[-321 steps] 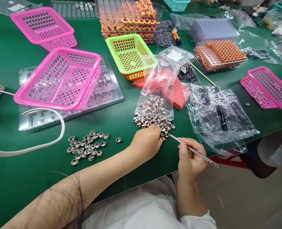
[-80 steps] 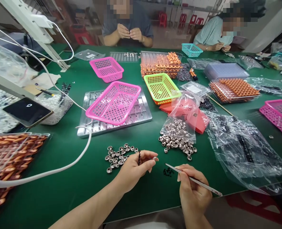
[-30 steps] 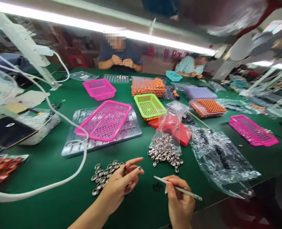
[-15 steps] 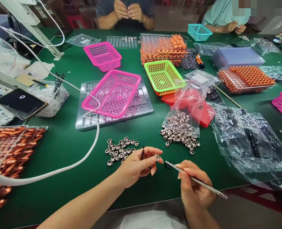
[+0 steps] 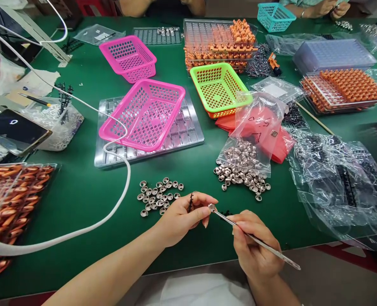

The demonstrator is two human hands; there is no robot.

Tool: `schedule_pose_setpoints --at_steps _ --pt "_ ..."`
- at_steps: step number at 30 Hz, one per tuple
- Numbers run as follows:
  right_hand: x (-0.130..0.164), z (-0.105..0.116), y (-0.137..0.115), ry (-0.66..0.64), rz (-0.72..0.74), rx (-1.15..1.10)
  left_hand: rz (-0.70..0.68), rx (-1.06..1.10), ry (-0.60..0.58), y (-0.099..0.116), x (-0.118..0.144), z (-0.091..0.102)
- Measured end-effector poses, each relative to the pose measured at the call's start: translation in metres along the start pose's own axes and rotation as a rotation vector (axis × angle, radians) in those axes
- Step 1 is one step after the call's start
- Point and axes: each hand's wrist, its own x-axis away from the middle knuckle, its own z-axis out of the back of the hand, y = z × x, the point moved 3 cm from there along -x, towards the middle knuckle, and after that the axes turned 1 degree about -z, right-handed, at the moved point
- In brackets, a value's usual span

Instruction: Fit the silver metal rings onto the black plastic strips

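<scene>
Left hand [image 5: 183, 216] grip pinching metal cap [image 5: 211, 207], right hand [image 5: 255, 250] grip closed on tweezers [image 5: 255, 240]; tip contact unclear

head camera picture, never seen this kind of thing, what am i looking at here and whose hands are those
The camera sits on a person's head, looking down at their own two bare hands over a green table. The left hand pinches a small metal cap at its fingertips, with a tiny black part tucked between the fingers. The right hand holds tweezers, tips at that cap. Nearby lie loose metal caps, a clear bag of caps, a pink basket and a green basket. Hands at the far edge belong to other people.
</scene>
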Motion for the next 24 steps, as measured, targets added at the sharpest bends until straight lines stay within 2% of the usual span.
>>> schedule_pose_setpoints --at_steps 10,24 --pt "-0.005 -0.0003 -0.0031 -0.027 0.01 -0.006 -0.018 -0.021 -0.035 -0.0042 -0.0011 0.0022" --pt "-0.0062 -0.0026 -0.0022 0.014 0.01 -0.001 -0.008 -0.038 -0.041 -0.0014 -0.0005 0.0013"
